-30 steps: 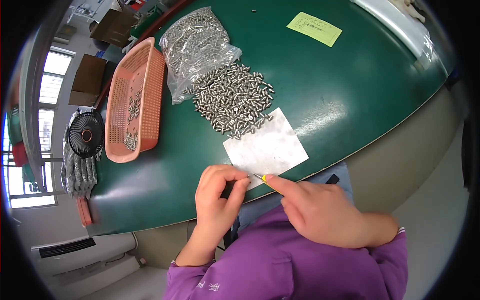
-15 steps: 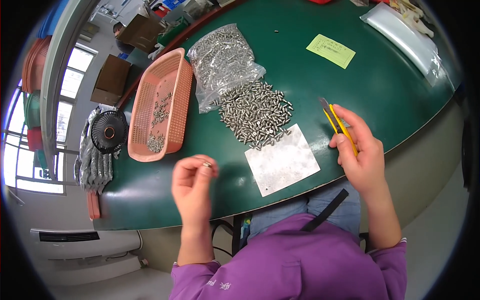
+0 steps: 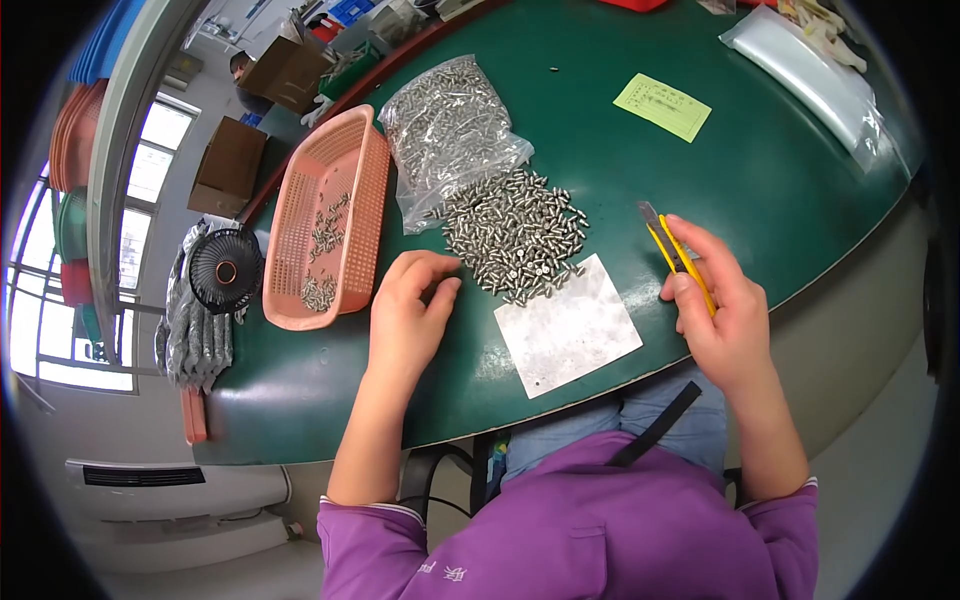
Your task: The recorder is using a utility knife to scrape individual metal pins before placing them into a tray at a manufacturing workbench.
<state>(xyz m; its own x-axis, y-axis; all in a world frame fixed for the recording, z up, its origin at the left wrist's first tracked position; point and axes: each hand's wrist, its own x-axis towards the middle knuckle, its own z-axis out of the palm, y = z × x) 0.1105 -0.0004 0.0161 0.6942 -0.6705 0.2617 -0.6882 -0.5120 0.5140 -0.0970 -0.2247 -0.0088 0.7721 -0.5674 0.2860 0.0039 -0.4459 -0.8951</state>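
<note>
Beside the left edge of a heap of small metal screw-like pins (image 3: 515, 230), my left hand (image 3: 410, 305) hovers with fingers curved. A gap shows between its thumb and forefinger, and no pin is visible there. My right hand (image 3: 725, 310) is closed round a yellow utility knife (image 3: 676, 250), its blade pointing up and away from me. A stained white sheet (image 3: 570, 328) lies between my hands, its far edge touching the heap. Behind the heap sits a clear plastic bag full of the same pins (image 3: 450, 120). Left of my left hand stands a pink plastic basket (image 3: 362, 225) holding some pins.
On the green table (image 3: 790, 230) are a yellow paper slip (image 3: 663, 106) and, at far right, a stack of clear plastic bags (image 3: 805, 85). A black fan (image 3: 226, 270) stands at the left edge. Cardboard boxes (image 3: 228, 165) and another person (image 3: 245, 80) are at far left.
My left hand has moved forward and slightly right toward the heap, its fingers parting. The small metal pin it pinched no longer shows. My right hand with the knife stays nearly still.
</note>
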